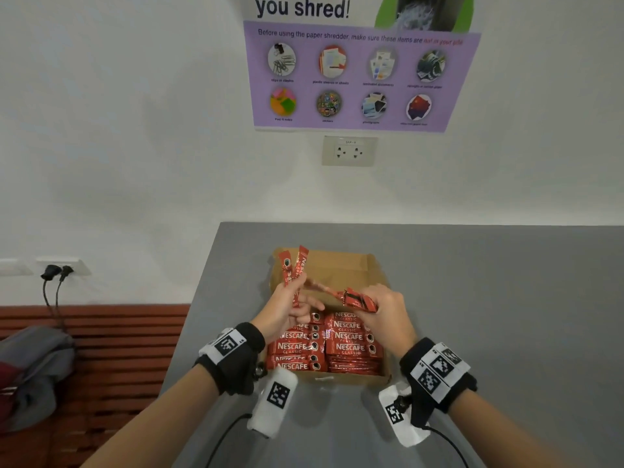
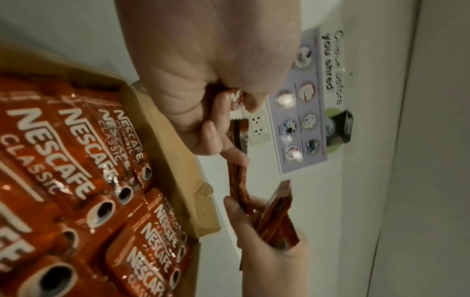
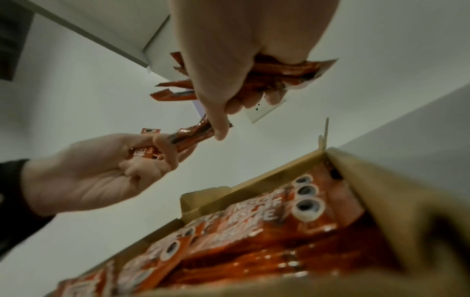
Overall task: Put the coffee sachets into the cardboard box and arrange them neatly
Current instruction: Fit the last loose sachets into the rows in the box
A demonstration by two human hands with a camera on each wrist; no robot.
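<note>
An open cardboard box [image 1: 341, 265] sits on the grey table [image 1: 489, 298]; its near half holds two neat rows of red Nescafe sachets [image 1: 324, 346]. Above the box my left hand [image 1: 290, 309] grips a few sachets [image 1: 295, 268] that stick upward. My right hand [image 1: 381, 309] clutches a bunch of sachets [image 1: 359, 300], and one sachet [image 1: 324, 290] stretches between both hands. In the left wrist view my left hand [image 2: 211, 104] pinches that sachet [image 2: 239, 184] above the packed sachets [image 2: 76, 170]. In the right wrist view my right hand [image 3: 241, 84] holds its bunch [image 3: 279, 74] over the box [image 3: 381, 191].
The box's far half shows bare cardboard. The table's left edge [image 1: 202, 282] drops to a red slatted bench [image 1: 118, 349] with a grey bag [image 1: 33, 366]. A poster [image 1: 358, 72] and wall socket [image 1: 349, 151] hang behind the table.
</note>
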